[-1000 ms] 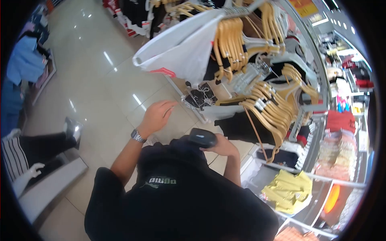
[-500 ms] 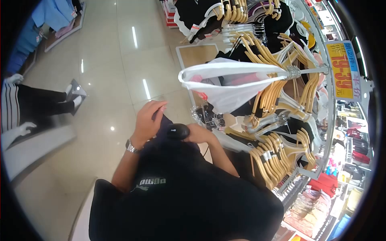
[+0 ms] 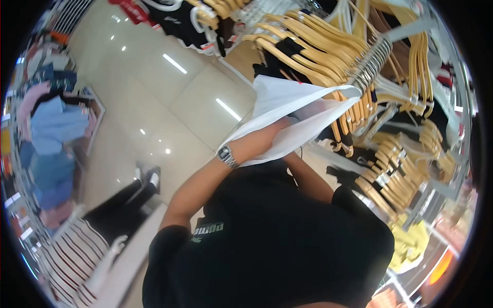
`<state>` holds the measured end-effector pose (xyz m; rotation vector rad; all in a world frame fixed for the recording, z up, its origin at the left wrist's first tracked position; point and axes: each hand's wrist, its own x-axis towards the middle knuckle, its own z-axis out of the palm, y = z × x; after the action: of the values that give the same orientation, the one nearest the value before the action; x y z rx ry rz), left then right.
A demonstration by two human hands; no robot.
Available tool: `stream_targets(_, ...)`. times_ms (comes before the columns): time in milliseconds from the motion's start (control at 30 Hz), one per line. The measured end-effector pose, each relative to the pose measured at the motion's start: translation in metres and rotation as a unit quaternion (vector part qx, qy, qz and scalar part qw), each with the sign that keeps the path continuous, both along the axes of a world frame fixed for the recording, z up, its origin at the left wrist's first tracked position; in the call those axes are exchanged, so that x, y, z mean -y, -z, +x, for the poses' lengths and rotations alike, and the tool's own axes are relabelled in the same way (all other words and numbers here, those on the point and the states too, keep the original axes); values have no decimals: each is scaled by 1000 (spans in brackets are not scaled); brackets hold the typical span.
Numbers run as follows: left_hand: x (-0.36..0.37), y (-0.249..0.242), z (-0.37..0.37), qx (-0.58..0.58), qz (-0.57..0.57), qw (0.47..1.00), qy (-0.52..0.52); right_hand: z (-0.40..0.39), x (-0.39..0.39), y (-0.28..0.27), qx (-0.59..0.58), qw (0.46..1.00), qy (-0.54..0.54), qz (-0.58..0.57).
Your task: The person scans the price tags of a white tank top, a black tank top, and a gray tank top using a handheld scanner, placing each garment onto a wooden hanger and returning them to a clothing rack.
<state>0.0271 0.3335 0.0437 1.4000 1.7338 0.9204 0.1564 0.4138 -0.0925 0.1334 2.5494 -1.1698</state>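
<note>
A white plastic bag [image 3: 280,97] hangs by its handles from the end of a clothes rail and gapes open. My left hand [image 3: 275,132], with a metal watch [image 3: 226,154] on its wrist, reaches into the bag's mouth. Its fingers are hidden inside, so any hold there does not show. Below the bag my right forearm [image 3: 310,177] runs up behind the white plastic, which covers the right hand. Wooden hangers [image 3: 313,46] crowd the rail right beside the bag.
More hangers with dark garments [image 3: 387,177] hang at the lower right. On the left, a display table [image 3: 97,120] bears folded blue clothes. A mannequin in a striped top [image 3: 77,254] and black trousers lies across the lower left of the view. Shiny floor tiles [image 3: 169,102] run between.
My left hand has gone from over my lap into the bag. The right hand, earlier at a small black oval device, has passed behind the bag. The view has turned and come nearer the rail.
</note>
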Motion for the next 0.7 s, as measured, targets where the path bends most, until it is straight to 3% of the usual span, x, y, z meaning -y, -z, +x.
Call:
stream_targets(33,-15,10,1,5,-33,999,6,2,-4,5,15,1000,23,-12)
stream_targets(200,-39,69,16,-292,10,954,73,9,-11,14,52,992,104,-51)
stream_targets(300,-50,78,16,-301,2,948,101,15,-11,26,65,985,145,-63)
stream_targets(367,-59,76,13,-294,2,949,109,20,-2,74,94,982,157,-45)
stream_targets(567,-58,66,3,-262,-1,959,111,30,-11,53,22,979,194,-62)
stream_targets(700,-54,28,-5,-219,-24,971,91,33,-19,49,14,976,208,-57)
